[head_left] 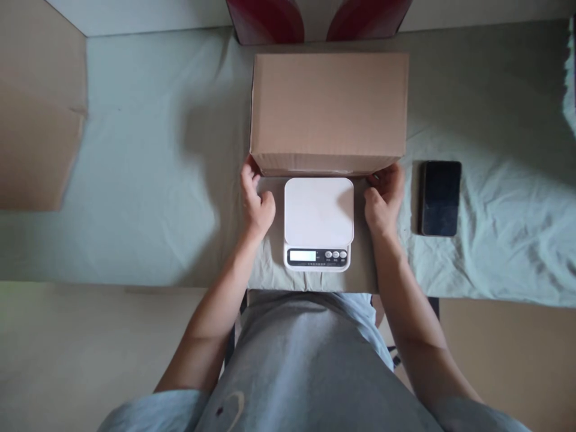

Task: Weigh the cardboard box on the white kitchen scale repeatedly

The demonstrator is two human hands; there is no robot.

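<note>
A closed brown cardboard box (pixel 329 108) sits in the middle of the cloth-covered table (pixel 148 180). My left hand (pixel 255 203) grips its near left bottom corner and my right hand (pixel 383 199) grips its near right bottom corner. Between my hands, just in front of the box, stands a white digital scale (pixel 318 219) with a lit display and small buttons along its near edge. The scale's platform is bare.
A black phone (pixel 441 197) lies face up to the right of my right hand. Flat cardboard (pixel 38 108) leans at the far left. A red and white object (pixel 315 18) stands behind the box. The table's near edge runs just below the scale.
</note>
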